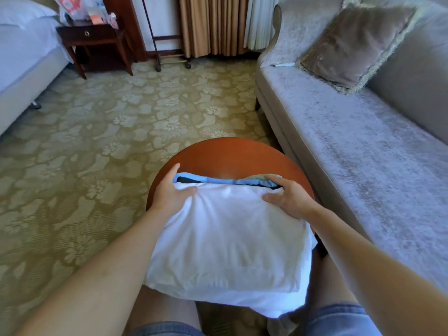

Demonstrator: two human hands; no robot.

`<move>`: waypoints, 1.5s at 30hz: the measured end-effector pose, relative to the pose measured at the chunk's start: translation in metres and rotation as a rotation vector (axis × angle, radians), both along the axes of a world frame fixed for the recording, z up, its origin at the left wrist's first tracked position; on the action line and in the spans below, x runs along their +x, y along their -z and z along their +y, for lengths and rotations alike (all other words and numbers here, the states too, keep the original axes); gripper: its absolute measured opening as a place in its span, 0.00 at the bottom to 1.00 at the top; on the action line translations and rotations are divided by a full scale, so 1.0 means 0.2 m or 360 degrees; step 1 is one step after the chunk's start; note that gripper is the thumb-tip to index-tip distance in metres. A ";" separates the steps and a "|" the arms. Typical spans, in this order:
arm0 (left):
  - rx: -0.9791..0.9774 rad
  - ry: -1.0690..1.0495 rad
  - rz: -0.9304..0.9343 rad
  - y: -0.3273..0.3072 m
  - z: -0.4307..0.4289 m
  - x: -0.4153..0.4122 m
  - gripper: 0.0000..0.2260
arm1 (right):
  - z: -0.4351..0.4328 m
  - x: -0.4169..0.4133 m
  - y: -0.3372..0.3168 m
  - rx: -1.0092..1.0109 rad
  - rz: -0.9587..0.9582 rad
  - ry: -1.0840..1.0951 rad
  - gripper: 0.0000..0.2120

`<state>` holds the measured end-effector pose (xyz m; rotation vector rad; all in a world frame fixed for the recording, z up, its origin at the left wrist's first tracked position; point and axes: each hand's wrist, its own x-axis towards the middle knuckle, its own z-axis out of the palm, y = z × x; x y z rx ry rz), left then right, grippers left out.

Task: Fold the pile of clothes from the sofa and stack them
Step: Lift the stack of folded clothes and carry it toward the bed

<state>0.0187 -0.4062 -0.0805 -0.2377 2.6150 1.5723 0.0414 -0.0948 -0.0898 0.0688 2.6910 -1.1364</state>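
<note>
A stack of folded clothes sits on a round wooden table in front of me. A folded white garment lies on top. Under it a blue garment and a dark one show at the far edge. My left hand grips the stack's far left corner, thumb on the white cloth and fingers around the side. My right hand holds the far right corner the same way, thumb on top. The grey sofa on the right has no clothes on its seat.
A brown fringed cushion leans on the sofa back, with a pen-like object beside it. A bed and a dark nightstand stand at the far left. Patterned carpet covers the floor. My knees are under the table's near edge.
</note>
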 end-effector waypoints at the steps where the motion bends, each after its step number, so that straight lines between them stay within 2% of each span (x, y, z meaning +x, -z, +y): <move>1: -0.0008 0.0000 0.0044 -0.05 0.00 0.02 0.34 | -0.01 0.02 -0.05 0.0002 0.0037 0.0028 0.29; 7: -0.0021 -0.0054 0.0305 -0.35 -0.02 0.17 0.25 | -0.07 0.17 -0.36 -0.0097 0.0316 0.0161 0.26; 13: -0.0034 -0.0084 0.0595 -0.62 -0.03 0.25 0.24 | -0.10 0.25 -0.60 -0.0178 0.0704 0.0224 0.25; 16: -0.0030 -0.0062 0.0667 -0.70 -0.04 0.22 0.24 | -0.08 0.20 -0.68 -0.0177 0.0799 0.0224 0.23; 23: -0.0112 0.0033 0.0705 -0.66 -0.04 -0.13 0.20 | -0.01 -0.14 -0.62 -0.0281 0.0756 0.0188 0.19; 29: -0.0102 -0.0084 0.0536 -0.49 -0.04 -0.51 0.15 | -0.09 -0.54 -0.47 -0.0341 0.0571 0.0241 0.16; 32: -0.0108 -0.0189 0.0424 -0.56 -0.10 -0.56 0.14 | -0.19 -0.61 -0.57 -0.0376 0.0458 0.0241 0.16; 36: -0.0123 -0.0248 0.0338 -0.95 -0.24 -0.58 0.14 | -0.32 -0.67 -0.95 -0.0366 0.0386 0.0207 0.18; 42: -0.0139 -0.0203 0.0361 -1.86 -0.55 -0.55 0.14 | -0.58 -0.69 -1.82 -0.0375 0.0383 0.0146 0.16; 45: -0.0147 -0.0145 0.0466 -2.28 -0.69 -0.55 0.14 | -0.69 -0.69 -2.20 -0.0411 0.0448 0.0121 0.16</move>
